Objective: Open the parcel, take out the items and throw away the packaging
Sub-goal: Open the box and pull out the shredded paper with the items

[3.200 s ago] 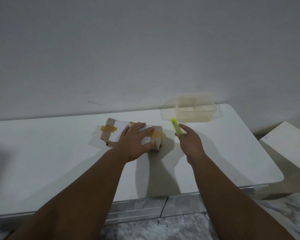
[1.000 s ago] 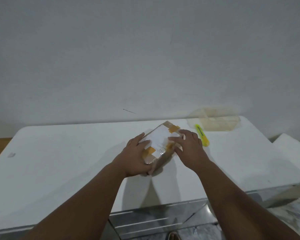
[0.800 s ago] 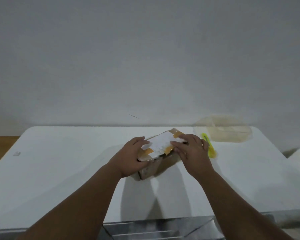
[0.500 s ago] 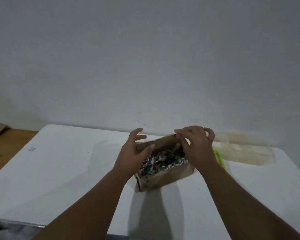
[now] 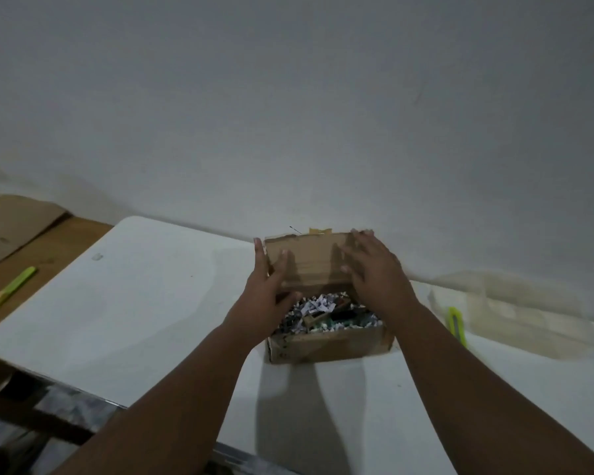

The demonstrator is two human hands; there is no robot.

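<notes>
A brown cardboard parcel (image 5: 330,344) stands open on the white table (image 5: 144,303). Its lid flap (image 5: 309,265) is raised upright toward the wall. Inside lies shredded paper filling (image 5: 318,308) with dark items half buried in it. My left hand (image 5: 264,296) grips the flap's left edge, thumb in front and fingers behind. My right hand (image 5: 374,272) presses flat with spread fingers against the flap's right part.
A yellow-green utility knife (image 5: 457,323) lies on the table right of the parcel, beside a clear plastic container (image 5: 528,317). On the wooden floor at the left lie a second yellow-green tool (image 5: 9,294) and flat cardboard (image 5: 11,224). The wall stands directly behind the table.
The knife was laid down on the table. Both hands turned the taped parcel, then lifted its lid from flat to upright, which exposed the shredded filling. The view swung to the left.
</notes>
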